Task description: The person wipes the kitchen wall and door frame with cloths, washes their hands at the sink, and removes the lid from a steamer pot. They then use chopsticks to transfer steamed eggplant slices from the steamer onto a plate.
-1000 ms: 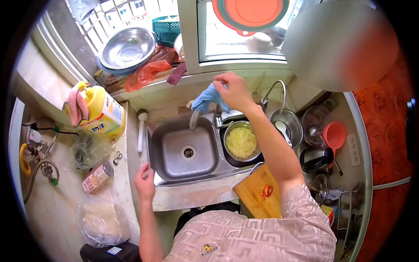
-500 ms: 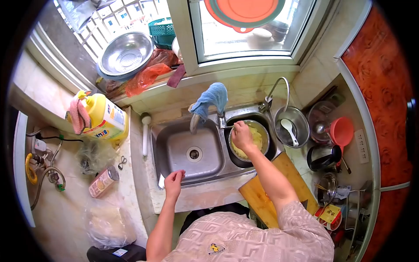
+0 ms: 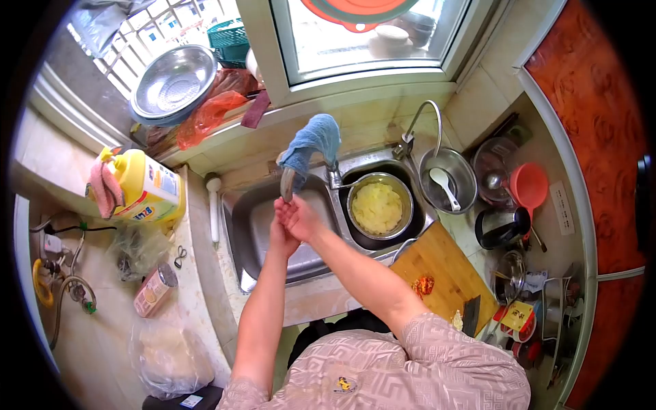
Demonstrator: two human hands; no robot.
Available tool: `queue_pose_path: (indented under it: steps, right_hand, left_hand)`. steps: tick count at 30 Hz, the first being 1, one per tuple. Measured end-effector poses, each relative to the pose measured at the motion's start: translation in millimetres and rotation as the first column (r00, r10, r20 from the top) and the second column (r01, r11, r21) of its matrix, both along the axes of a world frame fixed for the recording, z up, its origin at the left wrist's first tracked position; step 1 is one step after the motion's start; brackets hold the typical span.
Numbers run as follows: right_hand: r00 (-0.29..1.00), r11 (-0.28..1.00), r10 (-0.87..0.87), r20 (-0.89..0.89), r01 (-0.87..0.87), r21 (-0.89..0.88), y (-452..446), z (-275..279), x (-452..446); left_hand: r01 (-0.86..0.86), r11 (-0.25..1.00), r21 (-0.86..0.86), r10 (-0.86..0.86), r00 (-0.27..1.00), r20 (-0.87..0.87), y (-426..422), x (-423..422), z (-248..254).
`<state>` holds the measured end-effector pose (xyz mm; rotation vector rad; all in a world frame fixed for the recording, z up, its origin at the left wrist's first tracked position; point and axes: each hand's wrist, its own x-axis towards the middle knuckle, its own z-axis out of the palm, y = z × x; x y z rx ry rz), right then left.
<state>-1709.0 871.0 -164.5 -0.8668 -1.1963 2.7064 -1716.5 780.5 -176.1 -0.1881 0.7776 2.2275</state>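
Note:
Both my hands are together over the left sink basin (image 3: pixel 254 232), right below the mouth of the faucet (image 3: pixel 287 184). A blue cloth (image 3: pixel 316 147) is wrapped around the faucet's neck. My right hand (image 3: pixel 301 219) is turned palm up, fingers stretched out, holding nothing. Against it lies my left hand (image 3: pixel 281 239), its fingers largely hidden by the right. Whether water is running I cannot tell. In the dark right basin stands a metal pot (image 3: pixel 411 205) with pale yellow pieces (image 3: pixel 377 208), perhaps sliced potato.
At right, a wooden cutting board (image 3: pixel 437 256) carries chopped red bits (image 3: pixel 423 285) and a knife (image 3: pixel 471 314). Behind it are a metal bowl (image 3: pixel 430 198) with a white spoon (image 3: pixel 445 189) and a red ladle (image 3: pixel 529 188). A yellow jug (image 3: pixel 150 188) stands left.
My right hand has left the faucet lever beside the pot and moved left to below the spout. My left hand has moved forward to meet it. The view has shifted slightly.

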Motion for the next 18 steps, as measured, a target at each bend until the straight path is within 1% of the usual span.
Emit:
queue_pose_path:
  steps: [1,2,3,4,5,6,7,8,9,11,12,15,18]
  right_hand:
    - [1.000,0.978,0.005,0.007,-0.007,0.209,-9.2,-7.3,2.9]
    - [1.000,0.903,0.008,0.017,-0.015,0.430,-16.1,-13.9,5.5]
    - [0.999,0.773,0.035,0.021,-0.040,0.633,-18.9,-21.6,6.0]
    - [0.998,0.612,0.047,0.029,-0.052,0.790,-18.2,-29.0,5.1]
    - [0.997,0.458,0.066,0.032,-0.059,0.887,-16.0,-36.5,0.3]
    - [0.996,0.368,0.086,0.037,-0.067,0.927,-13.8,-43.4,-3.3]
    - [0.994,0.296,0.102,0.046,-0.075,0.952,-12.4,-48.7,-8.1]
    - [0.992,0.247,0.109,0.064,-0.089,0.965,-12.0,-50.1,-10.1]
    - [0.989,0.233,0.108,0.099,-0.123,0.965,-12.1,-52.4,-8.6]
    - [0.970,0.304,0.097,0.221,-0.240,0.922,-0.3,-39.7,0.4]
    - [0.956,0.336,0.105,0.275,-0.294,0.895,5.5,-33.1,2.6]
    - [0.962,0.397,0.008,0.273,-0.253,0.882,-5.2,-47.0,-5.8]
    - [0.977,0.329,-0.204,0.065,0.006,0.944,-63.9,-86.9,-14.3]
  left_hand:
    - [0.094,0.988,0.126,-0.092,0.996,-0.020,0.4,-9.3,-4.0]
    - [0.188,0.950,0.249,-0.182,0.982,-0.049,3.1,-18.8,-3.1]
    - [0.213,0.902,0.376,-0.255,0.965,0.064,6.5,-26.9,-3.6]
    - [0.326,0.901,0.287,-0.327,0.944,-0.047,0.4,-35.2,-21.3]
    - [0.433,0.881,0.189,-0.409,0.900,-0.153,-0.1,-41.3,-40.3]
    - [0.285,0.939,0.194,-0.285,0.958,-0.030,6.5,-35.7,-44.8]
    - [0.130,0.977,0.170,-0.147,0.985,0.090,10.3,-28.7,-41.8]
    - [0.023,0.998,0.057,-0.029,0.994,0.105,18.0,-18.0,-17.6]
    - [0.005,0.999,0.032,-0.010,0.987,0.160,21.5,-17.4,-22.8]
    - [-0.034,0.999,-0.025,0.039,0.964,0.263,19.6,-26.1,-36.1]
    - [0.038,0.998,-0.054,-0.026,0.978,0.207,21.3,-24.4,-45.3]
    - [0.306,0.950,0.067,-0.310,0.949,0.054,15.2,-39.4,-61.6]
    - [0.207,0.964,-0.167,-0.196,0.978,0.076,25.4,-35.8,-57.2]
